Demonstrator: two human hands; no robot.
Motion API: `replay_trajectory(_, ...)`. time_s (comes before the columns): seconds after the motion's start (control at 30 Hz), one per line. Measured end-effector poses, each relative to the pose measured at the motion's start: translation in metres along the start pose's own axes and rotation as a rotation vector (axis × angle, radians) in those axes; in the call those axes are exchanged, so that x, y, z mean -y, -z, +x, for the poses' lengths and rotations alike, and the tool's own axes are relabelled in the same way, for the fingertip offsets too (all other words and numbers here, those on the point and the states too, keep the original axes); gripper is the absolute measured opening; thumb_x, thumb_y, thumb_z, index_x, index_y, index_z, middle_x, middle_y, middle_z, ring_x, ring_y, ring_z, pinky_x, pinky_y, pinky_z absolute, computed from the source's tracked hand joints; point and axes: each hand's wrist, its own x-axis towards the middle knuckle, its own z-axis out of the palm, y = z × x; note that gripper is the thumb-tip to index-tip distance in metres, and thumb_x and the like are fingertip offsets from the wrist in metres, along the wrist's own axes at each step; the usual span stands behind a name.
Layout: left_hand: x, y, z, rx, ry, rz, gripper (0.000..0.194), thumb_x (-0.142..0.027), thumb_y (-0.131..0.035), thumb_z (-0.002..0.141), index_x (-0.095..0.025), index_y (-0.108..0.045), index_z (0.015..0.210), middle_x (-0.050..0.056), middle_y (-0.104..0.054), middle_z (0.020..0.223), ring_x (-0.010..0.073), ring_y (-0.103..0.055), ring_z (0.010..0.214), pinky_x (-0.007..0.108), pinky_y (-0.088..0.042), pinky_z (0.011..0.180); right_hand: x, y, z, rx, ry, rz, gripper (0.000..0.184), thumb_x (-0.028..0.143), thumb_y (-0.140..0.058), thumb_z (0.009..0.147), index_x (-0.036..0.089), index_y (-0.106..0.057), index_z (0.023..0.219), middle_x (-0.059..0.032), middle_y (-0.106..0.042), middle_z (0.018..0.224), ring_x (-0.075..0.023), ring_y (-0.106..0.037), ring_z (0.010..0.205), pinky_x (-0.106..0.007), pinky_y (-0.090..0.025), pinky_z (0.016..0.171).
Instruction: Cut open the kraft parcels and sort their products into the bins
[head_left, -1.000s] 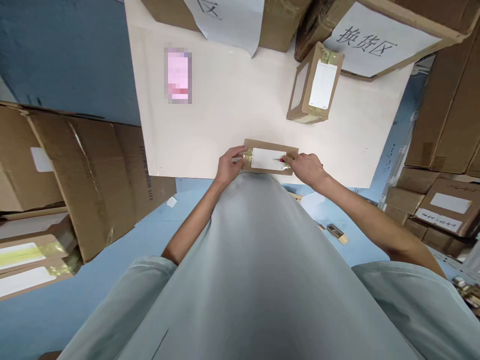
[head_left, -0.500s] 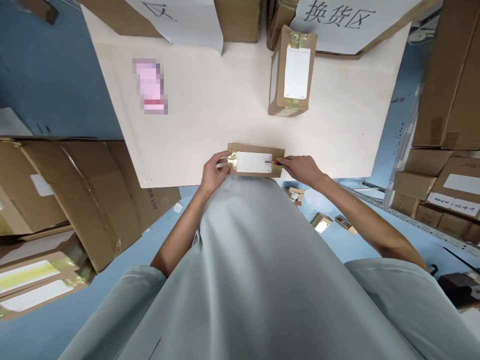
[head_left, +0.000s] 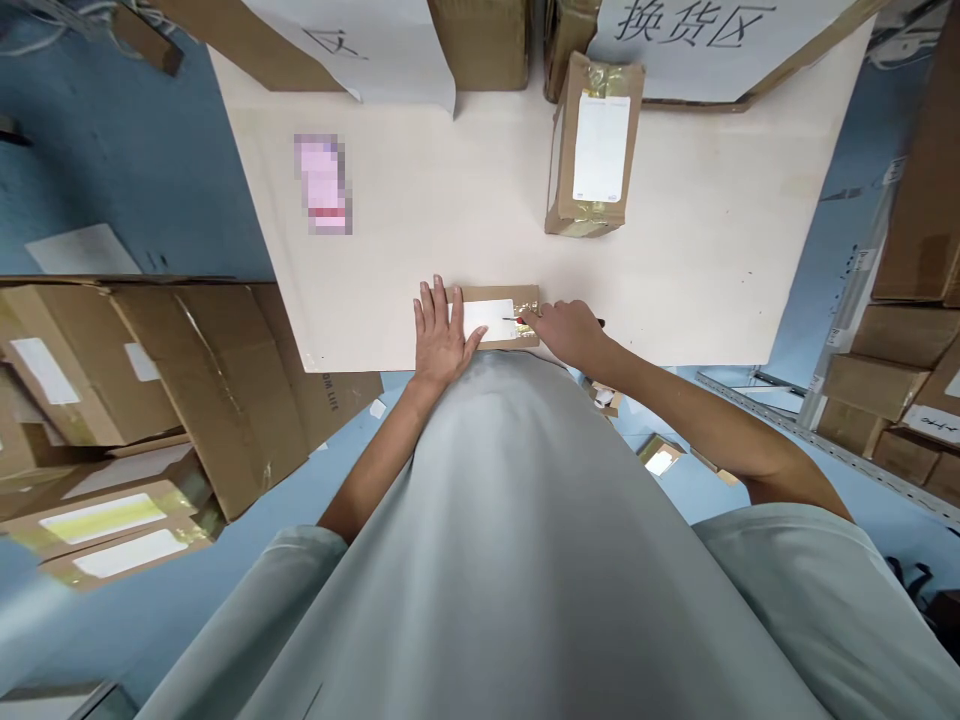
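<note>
A small cardboard box (head_left: 489,293) with a white label and shiny tape at its right end lies near the front edge of the white table. My left hand (head_left: 439,338) is spread flat over the box's left end, thumb resting on the label. At the other end, my right hand (head_left: 571,332) is closed around a slim red-and-black tool (head_left: 517,320). Its thin metal tip points left over the label and its dark end sticks out behind the fist. Whether the tip touches the box I cannot tell.
A taller taped box (head_left: 602,150) with a white label stands farther back. Large cartons with paper signs (head_left: 697,45) line the table's far side. A blurred pink item (head_left: 324,185) lies at left. Stacked cartons (head_left: 202,370) stand left of the table, and more boxes (head_left: 874,375) at right.
My left hand has gone from gripping the box's left edge to lying flat on top. The box sits farther left between my hands. The tool stays in my right hand.
</note>
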Motion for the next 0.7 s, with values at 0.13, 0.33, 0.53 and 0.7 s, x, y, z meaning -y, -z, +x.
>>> replay_trajectory(0.13, 0.002, 0.000, -0.001, 0.010, 0.001, 0.025, 0.114, -0.093, -0.036, 0.105, -0.010, -0.032, 0.183, 0.024, -0.008, 0.193, 0.0453, 0.008, 0.181, 0.073, 0.003, 0.143, -0.012, -0.004, -0.018, 0.071, -0.068, -0.056, 0.052, 0.007, -0.048, 0.111, 0.017, -0.062, 0.160, -0.0218, -0.079, 0.126, -0.0321, -0.077, 0.111, -0.037, -0.041, 0.079)
replay_trajectory(0.33, 0.000, -0.004, 0.000, 0.016, -0.013, 0.046, 0.114, -0.092, -0.035, 0.105, -0.010, -0.031, 0.183, 0.024, -0.007, 0.193, 0.0441, 0.009, 0.181, 0.071, 0.005, 0.144, -0.035, -0.022, -0.029, 0.070, -0.067, -0.094, 0.058, 0.004, -0.051, 0.107, 0.020, -0.055, 0.163, -0.0200, -0.076, 0.129, -0.0292, -0.073, 0.110, -0.035, -0.036, 0.076)
replay_trajectory(0.53, -0.002, -0.003, 0.000, 0.004, 0.003, 0.009, 0.113, -0.093, -0.038, 0.104, -0.013, -0.032, 0.183, 0.021, -0.007, 0.194, 0.0435, 0.010, 0.181, 0.071, 0.007, 0.144, -0.062, -0.055, -0.016, -0.045, -0.027, -0.014, 0.057, 0.007, -0.043, 0.111, 0.023, -0.055, 0.165, -0.0181, -0.077, 0.131, -0.0293, -0.071, 0.110, -0.036, -0.041, 0.082)
replay_trajectory(0.7, -0.005, 0.000, 0.000, -0.028, 0.000, -0.070, 0.115, -0.096, -0.047, 0.099, -0.016, -0.038, 0.181, 0.020, -0.014, 0.194, 0.0445, 0.006, 0.181, 0.071, 0.008, 0.144, -0.071, -0.105, 0.005, -0.211, 0.006, 0.271, 0.048, 0.022, -0.031, 0.120, 0.020, -0.062, 0.157, -0.0161, -0.078, 0.136, -0.0288, -0.070, 0.119, -0.036, -0.050, 0.094)
